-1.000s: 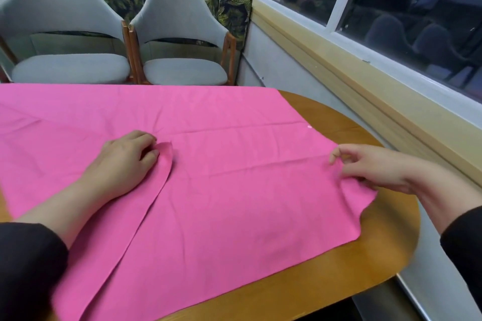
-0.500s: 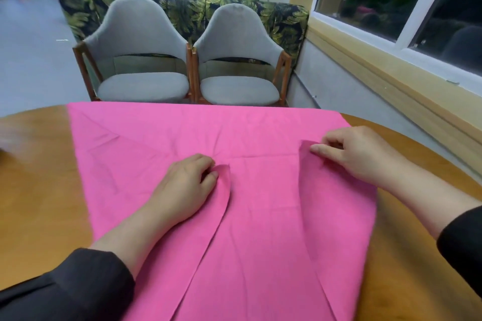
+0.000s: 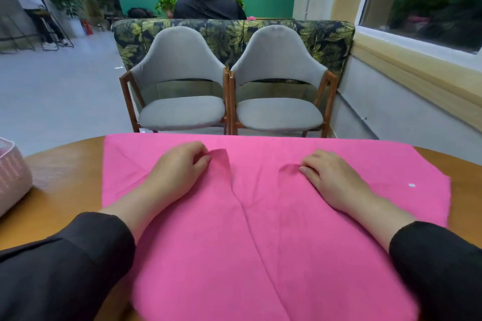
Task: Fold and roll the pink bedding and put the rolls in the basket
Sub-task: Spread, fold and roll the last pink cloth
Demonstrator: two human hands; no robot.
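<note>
A round wooden desk [image 3: 65, 198] is covered by the pink bedding [image 3: 260, 229], its folded-in edges meeting along a central seam. One flap corner is pinched by the left hand [image 3: 180, 167]; another is pressed by the right hand's [image 3: 331, 180] fingers. The basket [image 3: 11, 174] is seen at the desk's left edge, nearer the left hand.

Two bare hands, left hand [image 3: 180, 169] and right hand [image 3: 331, 180]. Black long sleeves [image 3: 65, 263] reach to mid-forearm, lower corners of frame. No rings.

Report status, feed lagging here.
Left hand pinching folded corner of pink cotton bedding. Right hand pressing other corner down. Pink woven basket beside, nothing blocking.
</note>
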